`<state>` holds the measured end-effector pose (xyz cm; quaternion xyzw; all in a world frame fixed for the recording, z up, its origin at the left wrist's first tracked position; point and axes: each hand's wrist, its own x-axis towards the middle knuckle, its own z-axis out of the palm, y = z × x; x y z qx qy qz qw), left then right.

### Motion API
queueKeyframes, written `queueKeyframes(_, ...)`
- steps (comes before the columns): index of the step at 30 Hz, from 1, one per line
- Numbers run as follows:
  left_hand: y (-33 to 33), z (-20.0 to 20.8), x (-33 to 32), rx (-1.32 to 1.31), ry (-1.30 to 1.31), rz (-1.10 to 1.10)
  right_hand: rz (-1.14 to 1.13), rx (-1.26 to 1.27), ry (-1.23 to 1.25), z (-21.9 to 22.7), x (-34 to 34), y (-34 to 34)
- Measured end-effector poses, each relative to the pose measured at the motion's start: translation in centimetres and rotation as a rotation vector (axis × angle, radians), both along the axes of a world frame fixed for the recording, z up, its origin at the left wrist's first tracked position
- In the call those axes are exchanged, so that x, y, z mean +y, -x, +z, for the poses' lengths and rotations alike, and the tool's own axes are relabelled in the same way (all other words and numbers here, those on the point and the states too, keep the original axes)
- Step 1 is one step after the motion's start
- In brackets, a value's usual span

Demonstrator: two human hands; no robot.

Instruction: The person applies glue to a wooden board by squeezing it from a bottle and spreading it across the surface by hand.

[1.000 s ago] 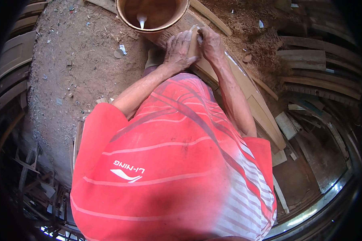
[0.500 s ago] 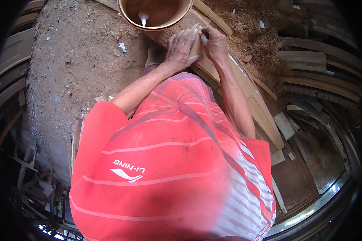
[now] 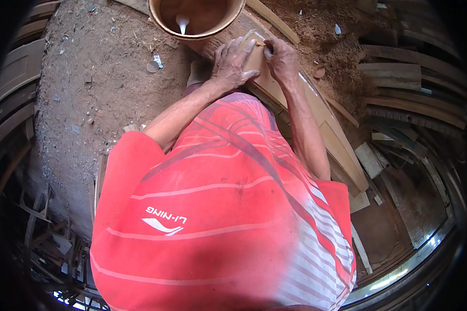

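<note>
Two bare hands meet at the top of the view, both pressed onto the far end of a long, pale wooden piece (image 3: 316, 116) that runs diagonally from upper centre down to the right. Your left hand (image 3: 232, 65) lies spread and nearly flat on that end, fingers extended and slightly fanned, palm down on the wood. Your right hand (image 3: 280, 57) sits just beside it, touching the same end, with the fingers curled inward; something small and pale (image 3: 258, 41) shows between the two hands at the fingertips, but you cannot tell what it is or whether the right hand truly pinches it.

Much is hidden. Your red shirt with pale stripes (image 3: 218, 217) fills the lower middle of the picture and covers your lap, your legs and the near part of the wooden piece. Dark, curved borders of the lens swallow both sides, where only dim planks and scraps (image 3: 415, 98) can be made out on the right. What lies beneath the wooden piece is not visible.

Just beyond your left hand stands a round brown basin (image 3: 163, 20), cut off by the top edge. Inside it you can see a brown inner wall and one small white, funnel-shaped object (image 3: 182, 23); whether it holds liquid is unclear. Dusty earthen ground (image 3: 88, 78) with small litter spreads to the left, and loose sawdust (image 3: 321, 26) lies to the upper right.
</note>
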<state>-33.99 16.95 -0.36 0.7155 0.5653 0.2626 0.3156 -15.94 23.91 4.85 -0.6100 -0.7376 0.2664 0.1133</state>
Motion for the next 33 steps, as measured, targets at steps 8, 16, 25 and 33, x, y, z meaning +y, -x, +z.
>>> queueKeyframes(8, 0.0, -0.2, -0.1, -0.002, 0.024, 0.007, 0.031, 0.012, -0.022, -0.6, -0.1, 0.2)
queueKeyframes(16, 0.0, -0.3, 0.0, -0.012, 0.012, -0.004, 0.046, -0.073, -0.012, -0.8, -0.1, 0.2)
queueKeyframes(25, -0.1, -0.3, 0.0, -0.007, 0.023, 0.0, 0.046, -0.037, 0.005, -0.6, -0.3, 0.0)
queueKeyframes(33, -0.1, -0.3, 0.1, -0.001, 0.031, 0.001, -0.05, 0.052, -0.066, -0.4, -2.6, -1.3)
